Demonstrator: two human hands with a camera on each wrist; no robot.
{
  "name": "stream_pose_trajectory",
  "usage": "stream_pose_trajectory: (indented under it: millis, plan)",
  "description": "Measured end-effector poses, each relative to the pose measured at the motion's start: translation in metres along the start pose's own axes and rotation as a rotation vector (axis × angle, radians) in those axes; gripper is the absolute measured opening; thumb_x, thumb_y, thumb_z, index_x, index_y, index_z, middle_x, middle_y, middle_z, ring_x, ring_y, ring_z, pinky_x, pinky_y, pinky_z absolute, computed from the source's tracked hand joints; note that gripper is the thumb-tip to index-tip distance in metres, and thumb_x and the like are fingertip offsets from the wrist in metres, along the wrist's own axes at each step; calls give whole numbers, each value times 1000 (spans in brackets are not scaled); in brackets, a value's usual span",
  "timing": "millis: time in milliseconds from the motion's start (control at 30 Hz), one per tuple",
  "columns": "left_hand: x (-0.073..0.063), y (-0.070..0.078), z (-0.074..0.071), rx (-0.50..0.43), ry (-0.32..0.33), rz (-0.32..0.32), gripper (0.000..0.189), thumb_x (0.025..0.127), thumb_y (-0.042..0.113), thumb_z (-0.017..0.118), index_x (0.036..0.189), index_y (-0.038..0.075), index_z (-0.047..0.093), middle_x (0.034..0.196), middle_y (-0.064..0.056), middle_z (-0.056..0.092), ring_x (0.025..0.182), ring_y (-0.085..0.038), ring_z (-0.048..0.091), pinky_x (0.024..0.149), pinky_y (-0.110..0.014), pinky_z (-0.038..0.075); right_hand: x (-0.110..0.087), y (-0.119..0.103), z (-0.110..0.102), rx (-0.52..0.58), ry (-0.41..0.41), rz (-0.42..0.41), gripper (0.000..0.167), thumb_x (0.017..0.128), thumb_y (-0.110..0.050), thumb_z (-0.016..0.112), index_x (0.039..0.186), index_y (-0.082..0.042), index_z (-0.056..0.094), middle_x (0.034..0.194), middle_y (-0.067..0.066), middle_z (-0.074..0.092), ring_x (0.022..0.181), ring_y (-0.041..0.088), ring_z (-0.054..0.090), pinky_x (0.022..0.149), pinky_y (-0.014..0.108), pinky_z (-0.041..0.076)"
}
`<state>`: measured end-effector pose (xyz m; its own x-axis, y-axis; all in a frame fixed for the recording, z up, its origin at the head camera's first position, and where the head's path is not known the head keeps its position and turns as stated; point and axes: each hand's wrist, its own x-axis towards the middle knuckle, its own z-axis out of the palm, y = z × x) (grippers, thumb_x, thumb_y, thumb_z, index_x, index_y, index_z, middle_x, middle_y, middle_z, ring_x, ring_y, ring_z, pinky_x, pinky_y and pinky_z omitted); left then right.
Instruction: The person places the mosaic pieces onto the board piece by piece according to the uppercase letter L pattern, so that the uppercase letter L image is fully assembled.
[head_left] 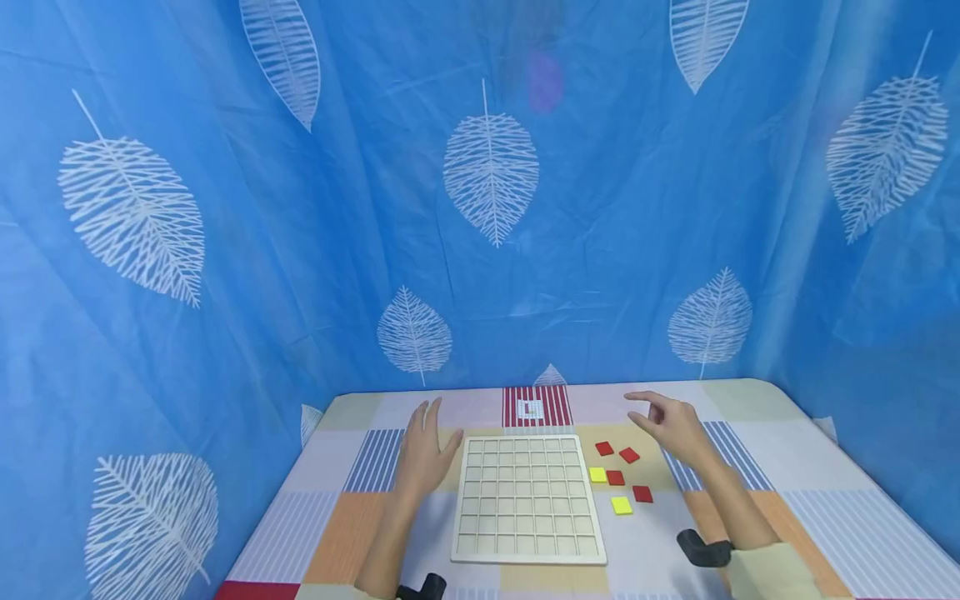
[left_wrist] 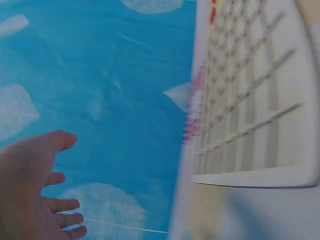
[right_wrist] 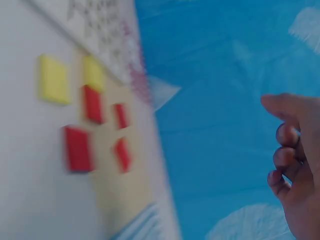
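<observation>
A cream grid board point(head_left: 528, 559) with raised ridges lies flat on the table, its square cells bare. My left hand point(head_left: 424, 457) hovers just left of the board, fingers extended and thumb apart, holding nothing. To the board's right lie several red square tiles point(head_left: 642, 494) and two yellow tiles point(head_left: 622, 506), loosely scattered. Beyond them, up and to the right, my right hand point(head_left: 671, 426) is raised, its index finger and thumb apart and the other fingers bent; nothing is between them. In the right wrist view a yellow tile point(right_wrist: 54, 80) and the others appear blurred.
A small white card point(head_left: 529, 409) with a grid and a red mark lies behind the board on a red-striped patch. The patchwork tablecloth point(head_left: 570, 577) covers the table. Blue curtains point(head_left: 600, 250) with white leaves hang behind and along both sides.
</observation>
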<state>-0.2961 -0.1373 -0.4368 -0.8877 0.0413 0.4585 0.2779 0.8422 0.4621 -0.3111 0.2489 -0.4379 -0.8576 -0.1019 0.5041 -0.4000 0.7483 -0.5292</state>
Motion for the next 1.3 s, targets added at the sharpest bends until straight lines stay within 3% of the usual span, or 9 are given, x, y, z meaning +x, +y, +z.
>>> stream_pose_trajectory:
  millis: [133,333,433,600,767,1000,1167,1300]
  plan:
    - [-13,-15,24,-97,-7,-28,60,89,28,60,139,2,36,137,-25,38,124,-42,38,99,-56,34,-9,24,18,48,-88,76,32,83,-10,69,114,-6,64,51,-4,35,43,11,32,37,22,27]
    - [-28,-40,58,-207,-123,-90,60,91,27,58,141,3,34,140,-22,36,127,-39,36,101,-55,32,-19,52,38,143,-222,182,39,84,-10,68,121,-3,60,51,-4,31,42,10,29,37,21,26]
    - [-35,-47,69,-253,-182,-112,64,90,32,58,142,5,33,142,-20,35,129,-38,34,103,-54,30,-21,62,45,168,-291,213,43,85,-14,68,125,-3,57,52,-3,31,43,10,30,38,21,27]
    - [-45,-55,79,-187,-243,-89,70,86,42,58,142,7,36,142,-18,38,130,-37,33,104,-54,29,-24,74,55,123,-338,272,46,83,-21,70,125,-5,58,57,-1,36,47,11,34,40,21,30]
    - [-48,-57,81,-105,-239,-32,65,84,47,58,136,10,45,141,-14,41,130,-36,33,102,-56,30,-26,77,58,74,-296,276,35,83,-18,70,114,-4,64,62,1,40,52,14,36,45,24,32]
    - [-49,-54,80,-68,-236,-7,62,85,48,57,133,10,50,140,-12,43,131,-35,33,102,-56,29,-28,62,54,95,-206,280,34,80,-25,73,106,-5,66,55,-1,34,46,13,33,40,21,26]
    - [-50,-53,80,-42,-239,-14,62,85,48,58,133,10,50,139,-9,45,131,-33,34,103,-56,29,-20,28,59,136,-146,230,36,77,-26,75,106,-8,66,53,-1,30,45,13,27,37,22,22]
    - [-52,-53,80,-43,-237,-30,62,85,48,58,133,11,50,139,-8,44,131,-33,34,101,-57,30,-8,-7,74,171,-102,187,37,76,-32,76,106,-11,66,51,-3,31,44,11,26,34,26,26]
